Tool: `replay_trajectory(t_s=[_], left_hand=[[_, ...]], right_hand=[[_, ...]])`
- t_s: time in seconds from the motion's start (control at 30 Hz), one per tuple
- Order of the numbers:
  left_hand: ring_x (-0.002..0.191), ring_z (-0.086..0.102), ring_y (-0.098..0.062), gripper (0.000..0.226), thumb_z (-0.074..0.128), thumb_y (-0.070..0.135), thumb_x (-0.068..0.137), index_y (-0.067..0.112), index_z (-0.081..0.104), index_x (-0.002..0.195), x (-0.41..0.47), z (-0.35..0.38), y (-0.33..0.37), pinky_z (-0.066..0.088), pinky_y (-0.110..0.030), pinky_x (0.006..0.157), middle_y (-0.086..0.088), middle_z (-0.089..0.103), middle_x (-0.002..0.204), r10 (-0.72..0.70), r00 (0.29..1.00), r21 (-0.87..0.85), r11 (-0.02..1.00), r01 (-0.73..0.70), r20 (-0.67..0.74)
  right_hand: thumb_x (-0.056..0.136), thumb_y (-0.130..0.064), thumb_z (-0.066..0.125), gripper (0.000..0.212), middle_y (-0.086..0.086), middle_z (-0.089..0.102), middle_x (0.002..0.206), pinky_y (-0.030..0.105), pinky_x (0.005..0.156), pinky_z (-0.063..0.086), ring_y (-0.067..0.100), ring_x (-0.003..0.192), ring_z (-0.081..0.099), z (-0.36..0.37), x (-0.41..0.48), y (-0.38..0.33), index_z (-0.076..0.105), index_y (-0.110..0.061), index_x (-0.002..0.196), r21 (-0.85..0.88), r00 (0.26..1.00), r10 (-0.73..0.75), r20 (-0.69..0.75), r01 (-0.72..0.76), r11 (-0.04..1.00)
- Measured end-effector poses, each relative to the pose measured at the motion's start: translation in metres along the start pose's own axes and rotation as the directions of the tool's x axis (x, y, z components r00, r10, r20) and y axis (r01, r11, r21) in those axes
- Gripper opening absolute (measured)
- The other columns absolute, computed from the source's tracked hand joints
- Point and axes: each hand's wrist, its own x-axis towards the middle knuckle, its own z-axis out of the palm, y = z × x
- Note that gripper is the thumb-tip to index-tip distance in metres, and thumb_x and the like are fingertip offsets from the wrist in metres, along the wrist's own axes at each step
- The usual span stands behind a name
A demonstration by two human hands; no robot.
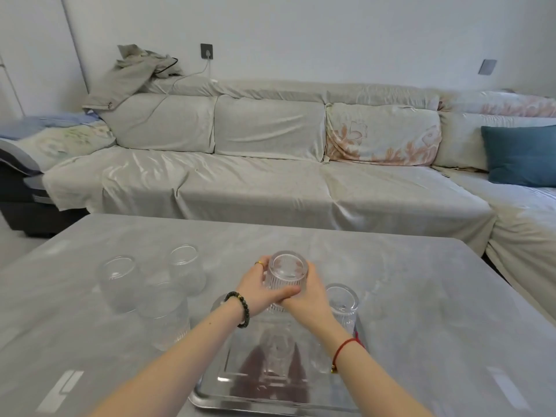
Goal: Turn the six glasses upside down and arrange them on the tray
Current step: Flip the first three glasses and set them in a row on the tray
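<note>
Hands, left (259, 291) and right (304, 293), together clasp an inverted ribbed clear glass (286, 273) above the shiny steel tray (224, 392); nothing legible anywhere.

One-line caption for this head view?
Both hands, left and right, hold an inverted glass over the tray; three glasses wait on the table at left.

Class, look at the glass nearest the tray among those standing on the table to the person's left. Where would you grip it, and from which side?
Grip the nearest glass around its ribbed side wall, near mid-height, coming from its right, the tray side. It appears to stand upright, so a sideways wrap probably suits turning it over. Two other glasses stand close behind it; approaching from the tray side likely avoids them.
</note>
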Motion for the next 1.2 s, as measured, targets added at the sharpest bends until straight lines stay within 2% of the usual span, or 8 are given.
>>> replay_trajectory(t_s=[0.07, 0.2, 0.37, 0.53, 0.67, 0.83, 1.0, 1.2], left_hand=[[0.086, 0.045, 0.015, 0.062, 0.081, 0.033, 0.06, 0.036, 0.039, 0.106, -0.006, 0.003, -0.011, 0.044, -0.002, 0.063, 0.027, 0.049, 0.098, -0.014, 1.0, -0.004, 1.0, 0.014, 0.009], [0.098, 0.052, -0.002, 0.062, 0.081, 0.033, 0.06, 0.037, 0.038, 0.105, -0.012, 0.013, -0.033, 0.045, -0.021, 0.086, 0.021, 0.052, 0.102, -0.074, 0.997, -0.029, 0.997, 0.075, 0.02], [0.102, 0.049, -0.003, 0.055, 0.079, 0.024, 0.064, 0.038, 0.041, 0.101, -0.014, 0.029, -0.05, 0.04, -0.025, 0.092, 0.023, 0.051, 0.103, -0.092, 0.996, -0.122, 0.988, 0.091, -0.004], [0.097, 0.049, 0.007, 0.061, 0.079, 0.017, 0.064, 0.03, 0.04, 0.11, -0.015, 0.035, -0.053, 0.044, -0.007, 0.081, 0.019, 0.052, 0.106, -0.08, 0.997, -0.171, 0.982, 0.079, 0.004], [0.113, 0.047, -0.01, 0.071, 0.079, 0.024, 0.064, 0.025, 0.037, 0.122, -0.017, 0.038, -0.056, 0.039, -0.027, 0.101, 0.007, 0.051, 0.12, -0.1, 0.995, -0.132, 0.986, 0.099, 0.003], [0.091, 0.051, 0.015, 0.067, 0.076, 0.018, 0.068, 0.031, 0.035, 0.119, -0.023, 0.041, -0.057, 0.042, 0.002, 0.066, 0.021, 0.051, 0.108, -0.085, 0.993, -0.172, 0.98, 0.098, 0.082], [0.099, 0.049, 0.009, 0.061, 0.075, 0.014, 0.07, 0.028, 0.04, 0.118, -0.024, 0.045, -0.057, 0.041, 0.003, 0.072, 0.017, 0.055, 0.108, -0.065, 0.996, -0.168, 0.983, 0.073, 0.053], [0.089, 0.051, 0.009, 0.047, 0.076, 0.016, 0.068, 0.028, 0.047, 0.104, -0.023, 0.05, -0.058, 0.041, 0.003, 0.065, 0.017, 0.058, 0.096, -0.077, 0.997, -0.138, 0.988, 0.076, 0.001]], right_hand=[[0.057, -0.016, 0.077, 0.063, -0.02, 0.054, 0.092, 0.011, 0.066, 0.04, -0.001, 0.086, 0.054, 0.007, -0.007, 0.009, 0.042, -0.029, 0.108, 0.013, 0.999, 0.037, 0.014, -0.037, 0.999], [0.062, -0.013, 0.075, 0.061, -0.016, 0.057, 0.094, 0.01, 0.066, 0.041, 0.007, 0.091, 0.057, 0.017, -0.017, 0.026, 0.041, -0.03, 0.109, 0.016, 0.994, 0.113, 0.016, -0.113, 0.993], [0.068, -0.013, 0.069, 0.066, -0.001, 0.057, 0.116, 0.023, 0.083, 0.043, 0.016, 0.103, 0.054, 0.027, -0.026, 0.041, 0.037, -0.025, 0.125, -0.036, 0.984, 0.173, -0.048, -0.175, 0.984], [0.07, -0.009, 0.065, 0.069, 0.006, 0.053, 0.127, 0.03, 0.083, 0.048, 0.022, 0.108, 0.055, 0.034, -0.034, 0.049, 0.032, -0.021, 0.13, -0.047, 0.971, 0.219, -0.097, -0.224, 0.973], [0.073, -0.008, 0.064, 0.072, 0.008, 0.047, 0.135, 0.042, 0.099, 0.045, 0.025, 0.121, 0.048, 0.038, -0.045, 0.053, 0.028, -0.016, 0.135, -0.054, 0.964, 0.235, -0.122, -0.243, 0.969], [0.075, -0.004, 0.06, 0.069, 0.014, 0.048, 0.135, 0.045, 0.1, 0.045, 0.03, 0.121, 0.05, 0.04, -0.048, 0.053, 0.028, -0.01, 0.136, -0.035, 0.938, 0.305, -0.163, -0.314, 0.949], [0.079, -0.007, 0.057, 0.057, 0.014, 0.046, 0.135, 0.043, 0.102, 0.042, 0.028, 0.122, 0.046, 0.045, -0.058, 0.05, 0.036, -0.007, 0.132, -0.002, 0.917, 0.317, -0.241, -0.327, 0.945], [0.084, -0.012, 0.057, 0.059, 0.011, 0.037, 0.14, 0.035, 0.106, 0.034, 0.023, 0.129, 0.037, 0.048, -0.071, 0.047, 0.031, -0.009, 0.137, 0.028, 0.909, 0.336, -0.248, -0.34, 0.94]])
